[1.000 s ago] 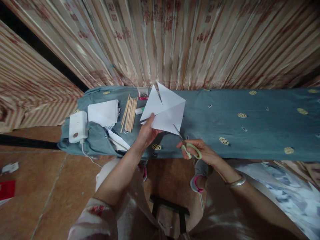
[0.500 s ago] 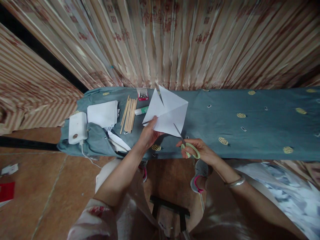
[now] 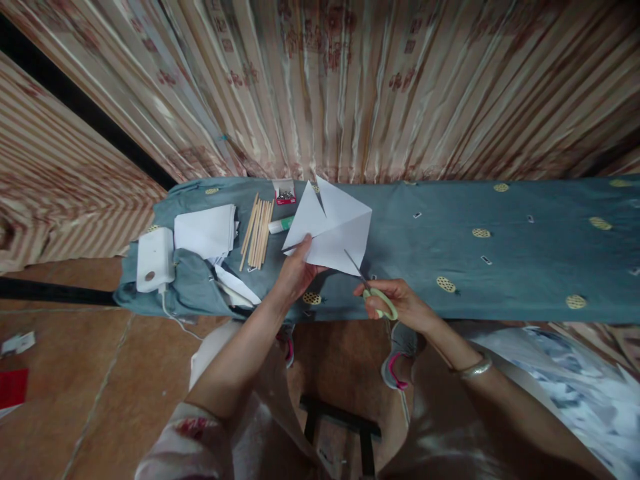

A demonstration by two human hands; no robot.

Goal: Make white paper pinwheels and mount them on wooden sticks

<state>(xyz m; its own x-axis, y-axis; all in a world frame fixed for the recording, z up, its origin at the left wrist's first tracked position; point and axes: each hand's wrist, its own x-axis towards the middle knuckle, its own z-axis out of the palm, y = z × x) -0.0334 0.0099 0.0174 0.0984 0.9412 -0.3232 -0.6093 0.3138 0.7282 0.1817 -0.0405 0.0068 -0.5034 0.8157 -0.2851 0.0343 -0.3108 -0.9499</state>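
1. The striped curtain (image 3: 350,87) hangs behind everything. The long table under its teal cloth (image 3: 500,267) runs across our view, and we sit at its near edge, so both hands work just above the cloth.
2. The square white sheet (image 3: 333,230) is held off the cloth, left of the table's middle. It tilts toward us, which we judge leaves its lower edge free for the blades. It is plain white and creased from corner to corner, with a narrow slit running in from its far corner toward the middle.
3. A stack of white paper (image 3: 205,229) and a white power adapter (image 3: 155,259) lie at the left end, apart from the sheet (out of the way, we think, yet within reach).
4. The wooden sticks (image 3: 257,230) lie side by side between the stack and the sheet.
5. Our left hand (image 3: 296,270) pinches the sheet near its left corner, thumb on top and fingers beneath, steadying it.
6. Our right hand (image 3: 403,303) is closed round the green handles of the scissors (image 3: 373,290). The blades point up and left, the tip meeting the sheet's lower edge. We cannot tell whether they are parted.
7. A glue stick (image 3: 281,225) and a small red box (image 3: 285,193) sit just behind the sheet's left corner.
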